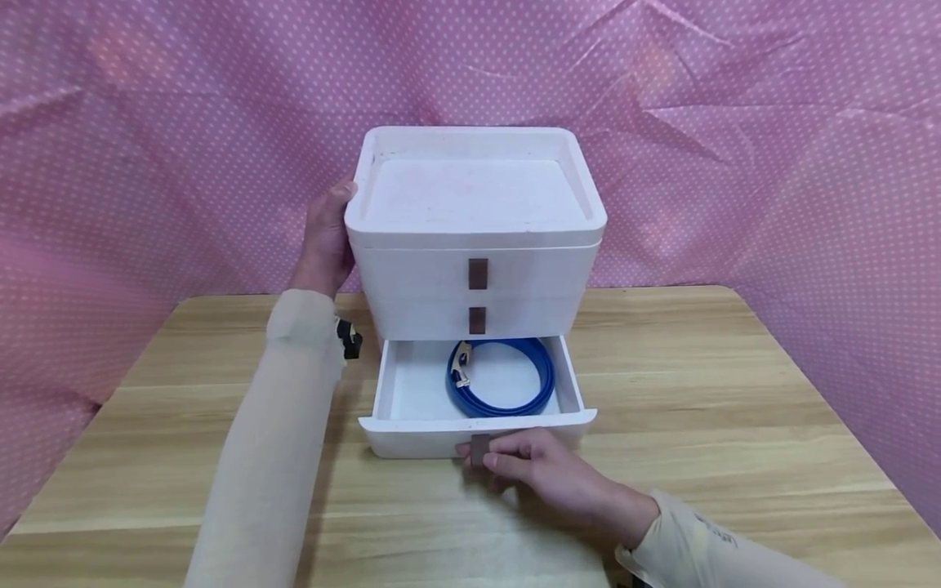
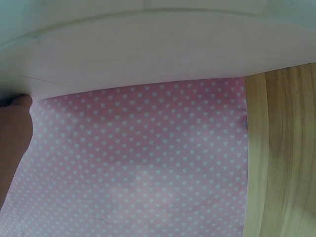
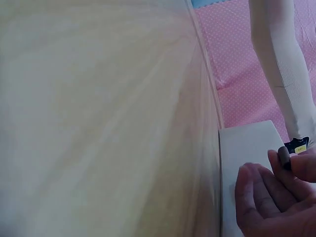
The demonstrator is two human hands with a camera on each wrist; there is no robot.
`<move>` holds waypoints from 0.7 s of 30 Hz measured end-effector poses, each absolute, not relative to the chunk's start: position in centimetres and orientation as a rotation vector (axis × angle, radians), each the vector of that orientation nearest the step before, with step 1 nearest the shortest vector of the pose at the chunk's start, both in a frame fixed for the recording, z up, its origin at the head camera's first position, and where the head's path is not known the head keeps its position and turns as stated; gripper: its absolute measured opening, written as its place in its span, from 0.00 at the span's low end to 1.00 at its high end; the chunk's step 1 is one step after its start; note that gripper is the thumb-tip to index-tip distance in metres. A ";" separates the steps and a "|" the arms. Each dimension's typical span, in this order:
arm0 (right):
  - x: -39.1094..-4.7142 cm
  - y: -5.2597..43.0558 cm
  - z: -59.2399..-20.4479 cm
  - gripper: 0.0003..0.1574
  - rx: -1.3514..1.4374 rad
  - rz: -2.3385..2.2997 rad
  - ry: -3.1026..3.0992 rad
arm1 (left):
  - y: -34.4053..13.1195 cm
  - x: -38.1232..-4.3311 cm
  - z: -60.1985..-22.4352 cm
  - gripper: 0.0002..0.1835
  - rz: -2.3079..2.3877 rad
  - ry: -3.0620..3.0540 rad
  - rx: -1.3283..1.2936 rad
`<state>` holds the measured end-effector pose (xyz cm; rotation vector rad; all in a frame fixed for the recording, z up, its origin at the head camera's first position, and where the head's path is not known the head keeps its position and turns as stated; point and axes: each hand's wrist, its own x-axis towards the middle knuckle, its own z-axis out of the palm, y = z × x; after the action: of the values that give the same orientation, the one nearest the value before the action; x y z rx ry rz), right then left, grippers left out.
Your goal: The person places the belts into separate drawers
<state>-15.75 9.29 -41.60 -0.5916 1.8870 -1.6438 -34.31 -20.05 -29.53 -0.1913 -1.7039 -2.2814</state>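
Note:
A white drawer cabinet [image 1: 412, 282] stands on the table with its bottom drawer [image 1: 419, 439] pulled out. Inside that drawer lies a coiled blue belt [image 1: 542, 384] with a metal buckle [image 1: 461, 365]. My right hand [image 1: 547, 474] pinches the brown pull tab [image 1: 479, 450] on the drawer's front between thumb and fingers; the right wrist view shows the tab [image 3: 284, 158] at the fingertips. My left hand [image 1: 327, 237] rests against the cabinet's left side near the top rim, its thumb by the edge. In the left wrist view only part of the left hand [image 2: 16, 128] shows.
The cabinet's top is a shallow tray [image 1: 478, 196]. Two more brown tabs, an upper tab [image 1: 478, 273] and a lower tab [image 1: 477, 320], mark the front above. A wood-grain table [image 1: 706, 392] lies below, and pink dotted cloth [image 1: 243, 147] hangs behind and at both sides.

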 end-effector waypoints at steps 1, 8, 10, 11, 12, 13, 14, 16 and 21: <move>-15.8 9.3 -41.6 0.15 -0.596 -1.639 1.894 | -20.1 -34.3 -29.5 0.27 -2.279 -1.708 -0.190; -16.1 9.3 -41.2 0.15 -0.617 -1.636 1.888 | -20.1 -34.5 -29.5 0.25 -2.287 -1.703 -0.199; -16.2 9.3 -41.1 0.15 -0.610 -1.634 1.878 | -20.1 -34.5 -29.5 0.24 -2.279 -1.713 -0.198; -16.2 9.3 -41.1 0.15 -0.606 -1.633 1.877 | -20.2 -34.5 -29.5 0.24 -2.277 -1.715 -0.196; -16.3 9.2 -41.0 0.15 -0.604 -1.630 1.876 | -20.2 -34.5 -29.5 0.24 -2.275 -1.714 -0.198; -16.3 9.2 -41.0 0.16 -0.600 -1.627 1.876 | -20.2 -34.5 -29.5 0.24 -2.278 -1.712 -0.193; -16.4 9.1 -41.0 0.16 -0.599 -1.623 1.880 | -20.2 -34.5 -29.5 0.23 -2.277 -1.712 -0.196; -16.4 9.0 -40.9 0.16 -0.595 -1.612 1.893 | -20.3 -34.6 -29.5 0.23 -2.279 -1.708 -0.203; -16.6 8.9 -40.8 0.16 -0.602 -1.594 1.912 | -20.3 -34.6 -29.4 0.23 -2.281 -1.703 -0.242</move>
<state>-16.56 8.95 -40.79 -0.6016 1.9121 -1.5941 -34.60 -20.27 -29.39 -0.2416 -1.7033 -2.2810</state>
